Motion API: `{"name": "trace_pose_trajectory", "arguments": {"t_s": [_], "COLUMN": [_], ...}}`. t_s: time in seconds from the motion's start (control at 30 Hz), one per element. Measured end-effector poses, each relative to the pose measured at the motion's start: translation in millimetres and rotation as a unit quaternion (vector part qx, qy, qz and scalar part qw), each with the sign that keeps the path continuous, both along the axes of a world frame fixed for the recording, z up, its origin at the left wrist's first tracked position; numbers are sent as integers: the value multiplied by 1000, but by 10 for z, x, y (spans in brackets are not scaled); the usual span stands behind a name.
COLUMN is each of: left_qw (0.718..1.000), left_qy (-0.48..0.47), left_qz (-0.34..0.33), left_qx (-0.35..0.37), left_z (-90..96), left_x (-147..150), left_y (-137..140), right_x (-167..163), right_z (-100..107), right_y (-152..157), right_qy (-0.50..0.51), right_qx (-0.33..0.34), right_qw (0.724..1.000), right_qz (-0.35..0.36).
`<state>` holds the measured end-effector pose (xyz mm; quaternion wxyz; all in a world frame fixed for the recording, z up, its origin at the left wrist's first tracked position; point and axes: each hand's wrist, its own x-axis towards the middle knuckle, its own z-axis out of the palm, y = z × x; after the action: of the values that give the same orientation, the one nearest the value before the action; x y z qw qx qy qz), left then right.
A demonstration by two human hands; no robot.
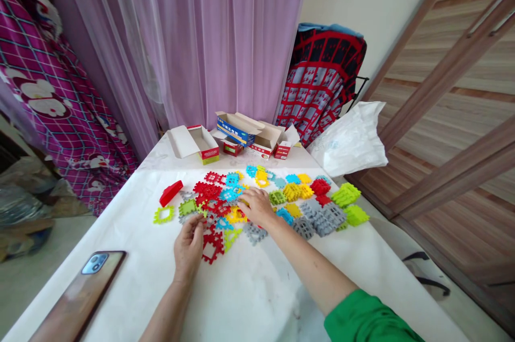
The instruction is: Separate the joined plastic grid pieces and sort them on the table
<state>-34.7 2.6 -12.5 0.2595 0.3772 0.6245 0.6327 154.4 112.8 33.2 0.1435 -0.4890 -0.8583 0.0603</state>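
Observation:
My left hand [190, 245] is at the near left edge of a spread of plastic interlocking tiles. Its fingers are curled together beside a green tile [187, 207] and the red tiles [213, 245]; whatever they may grip is hidden. My right hand [258, 207] reaches over the middle of the spread, its fingers apart and bent down onto blue and yellow tiles [235, 215]. Several blue tiles [231, 194] lie just beyond it. A lime square frame tile [163, 215] and a red block-like piece [171, 193] lie off to the left.
On the right are stacks of grey tiles [328, 218], yellow tiles [292, 192], red tiles [321, 187] and lime tiles [346, 195]. Open cardboard boxes [235, 132] stand at the back of the white table [249, 288]. A phone [80, 299] lies front left; a white bag [348, 141] is back right.

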Motion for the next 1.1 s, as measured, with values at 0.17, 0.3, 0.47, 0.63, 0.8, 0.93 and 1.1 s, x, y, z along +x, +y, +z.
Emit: {"name": "trace_pose_trajectory", "arguments": {"t_s": [0.17,0.3,0.47,0.63,0.8,0.93,1.1], "left_qw": [1000,1000,1000,1000,1000,999,998], "left_qy": [-16,-26,-17,-27,-29,-39,-38], "left_qz": [-4,-1,8,3,1,-5,-40], "left_qx": [12,2,0,-2,2,2,-14], "left_z": [20,2,-13,-18,-28,-21,6], "left_x": [7,6,12,12,0,-4,-9], "left_y": [-5,1,8,10,13,10,7], "right_x": [-45,-136,-270,-377,-333,-153,14], "right_z": [124,139,131,149,197,271,304], "right_y": [268,393,345,299,310,248,15], "right_qy": [-25,-66,-107,-122,-108,-34,27], "right_qx": [-27,-53,-57,-50,-33,-15,35], "right_qw": [997,994,991,989,992,996,964], "right_qz": [-66,-69,-63,-65,-54,76,263]}}
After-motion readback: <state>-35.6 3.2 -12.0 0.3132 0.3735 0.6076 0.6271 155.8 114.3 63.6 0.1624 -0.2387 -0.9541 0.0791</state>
